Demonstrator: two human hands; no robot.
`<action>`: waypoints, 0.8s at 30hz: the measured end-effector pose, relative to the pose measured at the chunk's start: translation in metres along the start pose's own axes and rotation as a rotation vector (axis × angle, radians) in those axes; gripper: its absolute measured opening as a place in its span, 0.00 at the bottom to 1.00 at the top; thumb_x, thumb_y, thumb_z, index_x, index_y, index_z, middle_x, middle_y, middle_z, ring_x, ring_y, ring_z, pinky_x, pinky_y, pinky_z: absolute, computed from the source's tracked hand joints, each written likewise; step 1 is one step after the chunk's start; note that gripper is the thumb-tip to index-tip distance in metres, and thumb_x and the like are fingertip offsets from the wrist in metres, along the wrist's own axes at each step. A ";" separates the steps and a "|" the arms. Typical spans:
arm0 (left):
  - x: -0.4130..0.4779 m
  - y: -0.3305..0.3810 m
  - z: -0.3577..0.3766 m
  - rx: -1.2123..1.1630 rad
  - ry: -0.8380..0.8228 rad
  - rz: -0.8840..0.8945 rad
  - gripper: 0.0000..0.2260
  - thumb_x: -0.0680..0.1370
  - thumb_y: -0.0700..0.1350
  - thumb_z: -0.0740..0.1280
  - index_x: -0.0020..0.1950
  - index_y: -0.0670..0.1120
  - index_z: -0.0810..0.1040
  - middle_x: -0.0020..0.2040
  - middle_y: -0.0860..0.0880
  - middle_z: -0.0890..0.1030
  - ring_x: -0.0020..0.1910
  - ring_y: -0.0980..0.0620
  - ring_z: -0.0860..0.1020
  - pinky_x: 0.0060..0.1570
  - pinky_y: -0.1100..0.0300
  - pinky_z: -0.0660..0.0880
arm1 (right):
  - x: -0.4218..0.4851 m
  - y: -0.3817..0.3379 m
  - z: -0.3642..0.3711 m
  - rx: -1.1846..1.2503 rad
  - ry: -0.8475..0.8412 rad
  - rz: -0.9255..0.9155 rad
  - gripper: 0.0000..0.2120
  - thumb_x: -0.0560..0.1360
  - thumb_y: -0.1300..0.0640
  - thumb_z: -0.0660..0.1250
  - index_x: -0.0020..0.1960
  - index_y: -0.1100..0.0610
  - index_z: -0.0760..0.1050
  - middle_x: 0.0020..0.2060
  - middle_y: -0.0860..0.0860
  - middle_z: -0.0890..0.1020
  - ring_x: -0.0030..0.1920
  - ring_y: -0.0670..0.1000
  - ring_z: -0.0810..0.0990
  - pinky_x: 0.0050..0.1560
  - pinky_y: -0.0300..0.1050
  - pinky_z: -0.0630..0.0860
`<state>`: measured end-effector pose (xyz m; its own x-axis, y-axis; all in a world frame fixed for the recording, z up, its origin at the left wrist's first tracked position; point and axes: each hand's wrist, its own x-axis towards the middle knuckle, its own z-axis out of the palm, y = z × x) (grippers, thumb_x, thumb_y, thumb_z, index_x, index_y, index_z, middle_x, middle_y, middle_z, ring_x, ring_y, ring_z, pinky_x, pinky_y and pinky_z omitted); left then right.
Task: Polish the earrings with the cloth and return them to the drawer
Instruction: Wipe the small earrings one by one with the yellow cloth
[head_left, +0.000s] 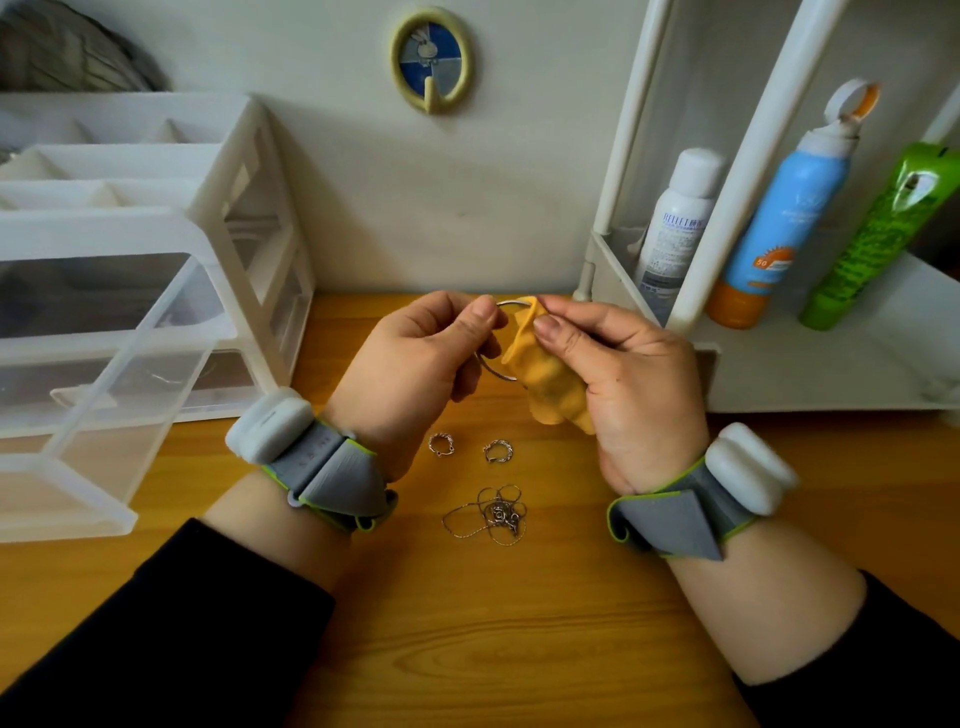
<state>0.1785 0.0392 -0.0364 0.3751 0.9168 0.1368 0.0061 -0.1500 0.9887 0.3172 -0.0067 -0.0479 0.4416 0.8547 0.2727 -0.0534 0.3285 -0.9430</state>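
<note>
A large silver hoop earring (493, 370) is pinched between thumb and fingers of my left hand (415, 358) above the wooden desk. My right hand (618, 374) grips a yellow cloth (545, 374), which is folded over the hoop's right side. Two small silver earrings (441, 445) (498, 450) lie on the desk just below my hands. A clear plastic drawer (98, 395) stands pulled out of the white organiser (228, 171) at the left.
A tangled silver chain necklace (493, 514) lies on the desk (519, 623) between my wrists. A white rack (779, 374) at the right holds a white bottle, a blue spray can (779, 208) and a green bottle (878, 234). A yellow hook (432, 60) hangs on the wall.
</note>
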 end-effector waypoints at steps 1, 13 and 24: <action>0.000 0.001 0.000 0.073 0.019 0.037 0.08 0.79 0.46 0.62 0.46 0.44 0.79 0.31 0.54 0.77 0.26 0.59 0.70 0.27 0.70 0.66 | 0.000 0.000 0.000 -0.040 -0.017 -0.023 0.08 0.70 0.65 0.72 0.48 0.56 0.83 0.40 0.48 0.86 0.42 0.45 0.84 0.43 0.36 0.77; 0.000 -0.002 0.003 -0.083 0.017 0.018 0.09 0.80 0.42 0.61 0.43 0.43 0.78 0.34 0.48 0.74 0.28 0.52 0.68 0.30 0.60 0.62 | 0.000 -0.002 0.000 -0.039 -0.010 -0.021 0.09 0.69 0.62 0.73 0.48 0.53 0.83 0.43 0.50 0.86 0.46 0.49 0.84 0.49 0.44 0.79; 0.002 0.001 -0.001 -0.177 -0.001 -0.059 0.09 0.80 0.44 0.62 0.44 0.44 0.80 0.37 0.48 0.77 0.28 0.54 0.66 0.29 0.61 0.62 | -0.002 -0.002 0.001 -0.057 0.000 -0.052 0.09 0.70 0.64 0.72 0.48 0.55 0.83 0.41 0.47 0.86 0.44 0.47 0.85 0.49 0.42 0.80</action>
<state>0.1786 0.0415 -0.0352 0.3801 0.9217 0.0779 -0.1348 -0.0281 0.9905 0.3157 -0.0091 -0.0469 0.4421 0.8373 0.3216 0.0207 0.3490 -0.9369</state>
